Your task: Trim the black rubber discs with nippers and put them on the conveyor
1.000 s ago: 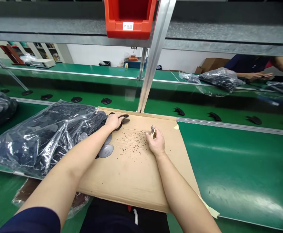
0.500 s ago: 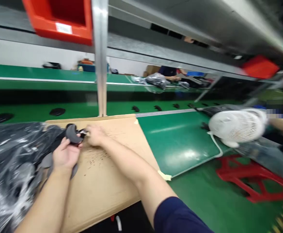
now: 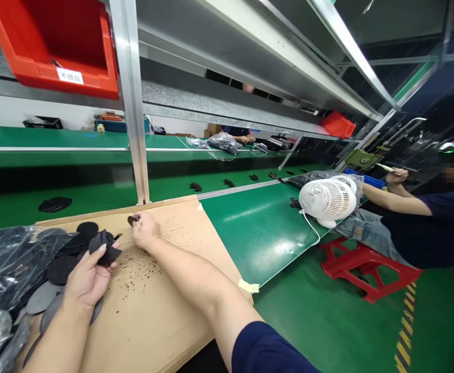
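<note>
My left hand (image 3: 87, 276) is closed round a dark curved plastic part (image 3: 103, 247) held just above a cardboard sheet (image 3: 160, 305). My right hand (image 3: 146, 231) rests on the cardboard near its far edge, fingers pinched on a small tool with a dark tip (image 3: 134, 219); I cannot make out what tool it is. Small brown bits (image 3: 136, 261) are scattered over the cardboard between the hands. A heap of dark and grey oval parts (image 3: 52, 282) lies beside my left hand, spilling from a clear plastic bag (image 3: 5, 264).
A green conveyor belt (image 3: 95, 191) carries single dark parts behind the cardboard. A metal post (image 3: 131, 103) and a red bin (image 3: 52, 46) stand overhead. To the right are a white fan (image 3: 328, 199), a red stool (image 3: 367, 267) and a seated person (image 3: 425, 217).
The view has swung to the right. My left hand picked a dark part off the heap and drew it back toward me; my right hand shifted to the cardboard's far edge.
</note>
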`<state>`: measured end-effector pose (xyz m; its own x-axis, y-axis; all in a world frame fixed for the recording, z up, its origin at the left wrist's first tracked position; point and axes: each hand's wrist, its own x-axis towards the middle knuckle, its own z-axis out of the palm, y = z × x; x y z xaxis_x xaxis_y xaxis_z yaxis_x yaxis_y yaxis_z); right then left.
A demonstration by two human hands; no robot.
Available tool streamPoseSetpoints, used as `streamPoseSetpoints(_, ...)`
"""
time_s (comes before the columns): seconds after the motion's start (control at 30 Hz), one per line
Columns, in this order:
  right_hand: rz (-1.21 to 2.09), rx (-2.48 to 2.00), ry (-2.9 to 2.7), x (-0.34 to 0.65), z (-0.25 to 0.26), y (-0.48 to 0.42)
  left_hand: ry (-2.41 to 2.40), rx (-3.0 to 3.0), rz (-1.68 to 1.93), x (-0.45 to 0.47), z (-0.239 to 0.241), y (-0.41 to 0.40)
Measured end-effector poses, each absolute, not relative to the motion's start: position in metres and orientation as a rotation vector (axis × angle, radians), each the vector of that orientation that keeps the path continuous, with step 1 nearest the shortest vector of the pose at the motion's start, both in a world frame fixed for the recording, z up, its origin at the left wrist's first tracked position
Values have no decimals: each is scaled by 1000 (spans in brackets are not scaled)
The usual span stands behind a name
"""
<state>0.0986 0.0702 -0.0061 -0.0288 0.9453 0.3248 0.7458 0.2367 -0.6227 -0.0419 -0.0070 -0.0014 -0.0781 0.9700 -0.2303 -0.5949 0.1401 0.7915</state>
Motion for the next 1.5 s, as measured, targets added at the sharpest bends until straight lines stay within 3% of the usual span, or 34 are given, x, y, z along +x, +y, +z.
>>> streamPoseSetpoints(0.1, 395, -1473, -1582, 119, -4, 47, 968, 587, 1284, -37, -4, -10)
streamPoseSetpoints(0.27, 233, -1023, -1881, 138, -10, 3, 999, 588, 1138, -26, -4, -18)
streamPoseSetpoints(0.5, 214, -988, -2065, 135, -27, -9, 993, 578, 1113, -20, -9, -23)
streamPoseSetpoints(0.67, 252, -922, -1870, 141, -23, -14, 1034, 561, 1231, -10, -10, -22)
streamPoseSetpoints(0.77, 383, -990, -1519, 142, -23, -14, 1047, 559, 1377, -6, -9, -21)
streamPoseSetpoints(0.97, 1054, -1024, -1255, 140, -30, -8, 1015, 734, 1434, 1, -12, -24)
streamPoseSetpoints(1.17, 1173, -1019, -1104, 146, -23, -3, 887, 712, 1390, -1, -13, -20)
streamPoseSetpoints(1.5, 1040, -1012, -1334, 147, -26, -4, 837, 773, 1276, -3, -11, -23)
